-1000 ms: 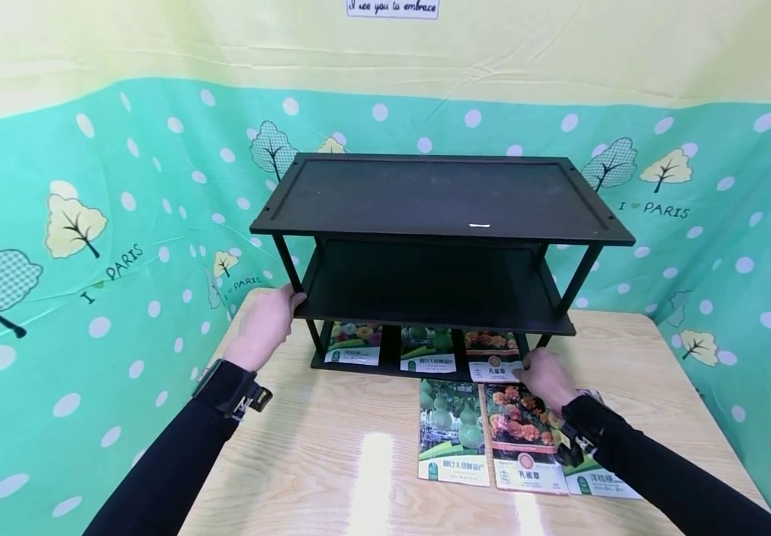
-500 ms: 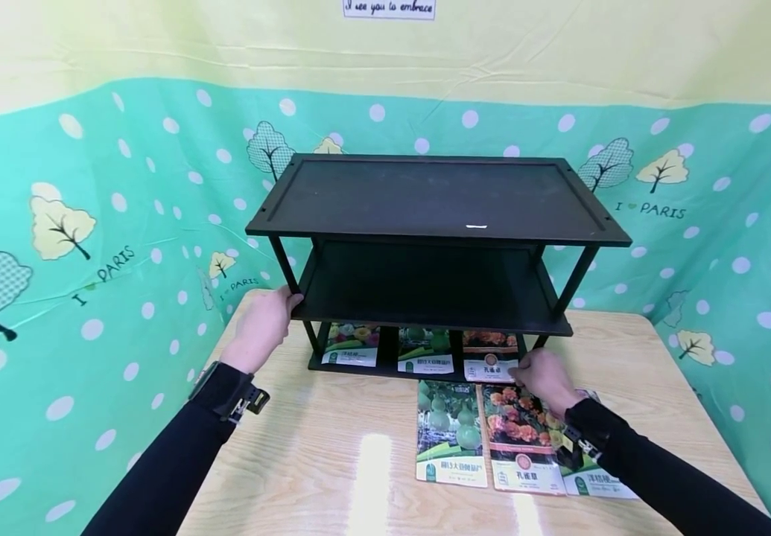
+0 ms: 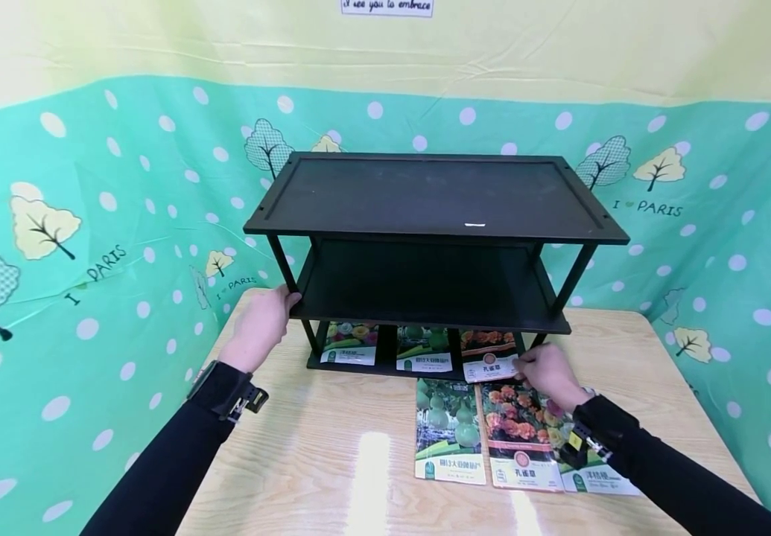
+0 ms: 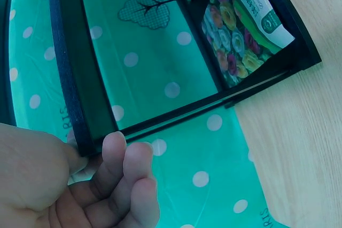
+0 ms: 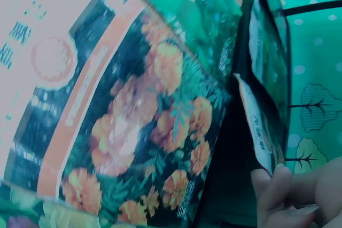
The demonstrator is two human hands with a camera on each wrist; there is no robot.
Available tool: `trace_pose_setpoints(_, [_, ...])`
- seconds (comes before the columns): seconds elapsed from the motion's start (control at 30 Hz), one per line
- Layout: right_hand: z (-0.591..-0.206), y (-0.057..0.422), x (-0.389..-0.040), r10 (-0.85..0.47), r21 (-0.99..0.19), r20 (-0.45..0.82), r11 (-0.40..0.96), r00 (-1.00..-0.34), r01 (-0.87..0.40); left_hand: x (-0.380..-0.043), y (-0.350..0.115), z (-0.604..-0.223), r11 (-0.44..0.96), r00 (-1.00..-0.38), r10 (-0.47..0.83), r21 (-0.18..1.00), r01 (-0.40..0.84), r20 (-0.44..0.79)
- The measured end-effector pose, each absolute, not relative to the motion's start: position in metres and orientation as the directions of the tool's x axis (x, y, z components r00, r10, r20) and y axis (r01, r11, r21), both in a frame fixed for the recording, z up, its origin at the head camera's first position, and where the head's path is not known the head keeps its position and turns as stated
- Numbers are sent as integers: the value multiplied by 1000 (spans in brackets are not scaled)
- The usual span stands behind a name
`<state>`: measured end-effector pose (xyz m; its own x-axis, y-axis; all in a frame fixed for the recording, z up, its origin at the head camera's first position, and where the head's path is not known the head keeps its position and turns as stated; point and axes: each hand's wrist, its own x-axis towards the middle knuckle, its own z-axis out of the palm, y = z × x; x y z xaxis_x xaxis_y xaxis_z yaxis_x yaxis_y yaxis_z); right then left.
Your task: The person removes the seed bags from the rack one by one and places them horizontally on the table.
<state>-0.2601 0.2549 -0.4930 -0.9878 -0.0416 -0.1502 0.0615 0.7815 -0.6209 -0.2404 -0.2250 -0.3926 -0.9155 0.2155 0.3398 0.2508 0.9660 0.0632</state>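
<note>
A black three-tier rack [image 3: 425, 195] stands on the wooden table. At the left front corner of its middle shelf, my left hand [image 3: 259, 327] grips the edge between thumb and fingers; the left wrist view shows the other fingers curled beneath it. Three seed packets lie on the bottom tier: one with mixed flowers [image 3: 350, 344], one with green gourds [image 3: 424, 350] and one with orange flowers [image 3: 490, 357]. My right hand [image 3: 549, 376] pinches the right front corner of the orange-flower packet, whose front edge sits at the tier's front rim. The middle shelf hides the packets' far ends.
In front of the rack, more seed packets lie on the table [image 3: 291, 461]: a gourd packet [image 3: 448, 435], an orange-flower packet [image 3: 521, 439] and a mixed-flower packet [image 3: 600, 476] partly under my right forearm. A patterned green cloth [image 3: 385, 123] hangs behind and at both sides.
The orange-flower packet's front edge has tilted, its left corner a little nearer to me, as my right wrist turned slightly. My left hand keeps its grip on the rack.
</note>
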Motion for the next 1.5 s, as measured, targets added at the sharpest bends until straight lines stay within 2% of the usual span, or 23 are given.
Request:
trace_pose_setpoints(0.17, [-488,254,-256,-28,-658,-202,745,-979,114,-243,-225,-392,966,-925,171,129,225,339])
trace_pose_setpoints(0.37, [-486,255,-253,-20,-699,-279,689,-960,189,-244,-224,-392,970,-922,207,55,238,328])
trace_pose_setpoints(0.5, [-484,257,-252,-27,-724,-306,655,-952,214,-244,-223,-392,969,-927,200,77,236,318])
trace_pose_setpoints(0.67, [-479,258,-247,-22,-731,-316,643,-948,229,-245,-223,-391,968,-912,248,-53,245,326])
trace_pose_setpoints(0.73, [-477,258,-245,-27,-735,-320,638,-947,230,-245,-222,-391,971,-917,232,-18,239,325])
trace_pose_setpoints(0.9, [-469,260,-240,-46,-733,-336,640,-941,230,-248,-220,-390,942,-958,73,296,158,278])
trace_pose_setpoints(0.93, [-467,260,-240,-48,-732,-336,642,-941,229,-248,-220,-390,940,-962,59,311,143,266])
trace_pose_setpoints(1.27, [-458,249,-230,-40,-709,-371,658,-928,255,-248,-221,-391,935,-972,36,337,114,231])
trace_pose_setpoints(1.4, [-458,240,-224,-54,-703,-374,668,-926,245,-247,-222,-391,950,-968,65,282,135,243])
trace_pose_setpoints(1.5, [-459,235,-220,-63,-709,-387,658,-920,254,-246,-222,-390,947,-969,52,297,125,243])
